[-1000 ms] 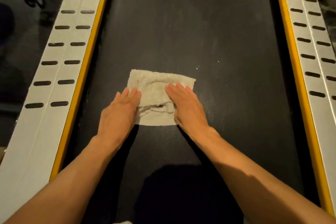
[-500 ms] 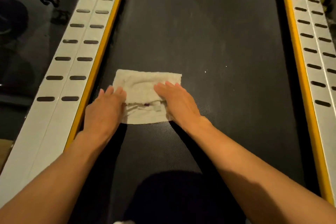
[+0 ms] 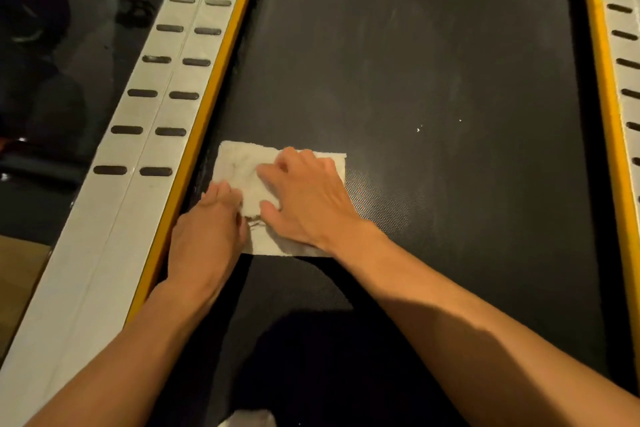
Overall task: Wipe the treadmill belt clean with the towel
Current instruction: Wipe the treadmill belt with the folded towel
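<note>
A folded, off-white towel (image 3: 239, 166) lies flat on the black treadmill belt (image 3: 415, 62), close to the belt's left edge. My left hand (image 3: 207, 236) presses down on the towel's near left corner, fingers together. My right hand (image 3: 308, 198) covers the towel's right half, with the fingers bent and bearing down on the cloth. The towel's middle and right part are hidden under my hands. A few white specks (image 3: 418, 130) sit on the belt to the right of the towel.
A yellow strip (image 3: 207, 107) and a white side rail with dark slots (image 3: 138, 149) border the belt on the left. A matching rail (image 3: 623, 28) runs along the right. Dark gym gear (image 3: 34, 10) lies on the floor at the far left.
Both hands have slid the towel leftward across the belt, up to the yellow strip. My right hand has moved further onto the towel and its fingers have bent.
</note>
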